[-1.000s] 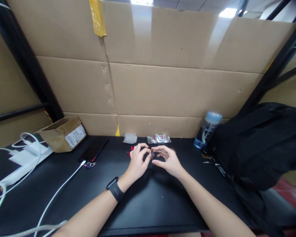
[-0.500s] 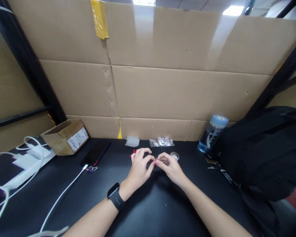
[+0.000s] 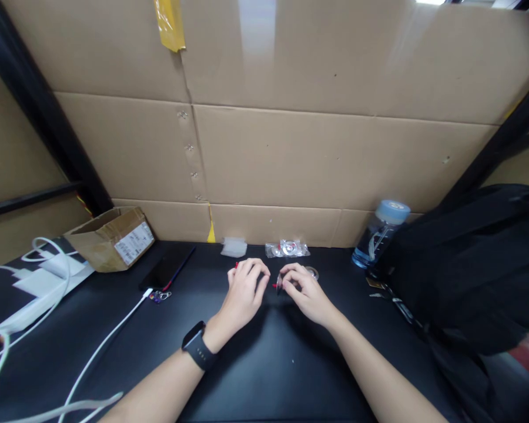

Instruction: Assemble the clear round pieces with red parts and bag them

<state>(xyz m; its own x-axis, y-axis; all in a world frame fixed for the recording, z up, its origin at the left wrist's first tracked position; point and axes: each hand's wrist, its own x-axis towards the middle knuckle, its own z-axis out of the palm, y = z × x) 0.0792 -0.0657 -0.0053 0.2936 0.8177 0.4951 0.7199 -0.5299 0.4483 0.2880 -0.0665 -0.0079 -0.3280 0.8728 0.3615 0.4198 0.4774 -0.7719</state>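
Observation:
My left hand (image 3: 245, 288), with a black watch on its wrist, is curled over the black table, fingers bent together; what its fingertips hold, if anything, is hidden. A bit of red shows behind its knuckles. Facing it across a small gap, my right hand (image 3: 305, 294) pinches a small dark round disc (image 3: 279, 284) standing on edge, with a red bit at its left side. Just behind the right hand lies a clear round piece (image 3: 312, 272), partly covered. Further back are clear plastic packets (image 3: 287, 249) and a whitish translucent packet (image 3: 234, 247).
An open cardboard box (image 3: 110, 238), a phone (image 3: 167, 267) with a white cable and a power strip (image 3: 48, 294) are at the left. A blue-lidded bottle (image 3: 380, 234) and a black backpack (image 3: 471, 264) stand right. A cardboard wall (image 3: 273, 158) closes the back.
My hands have moved apart, the left hand slightly leftward and more curled. The dark disc now shows at my right fingertips. The camera view has tilted down a little.

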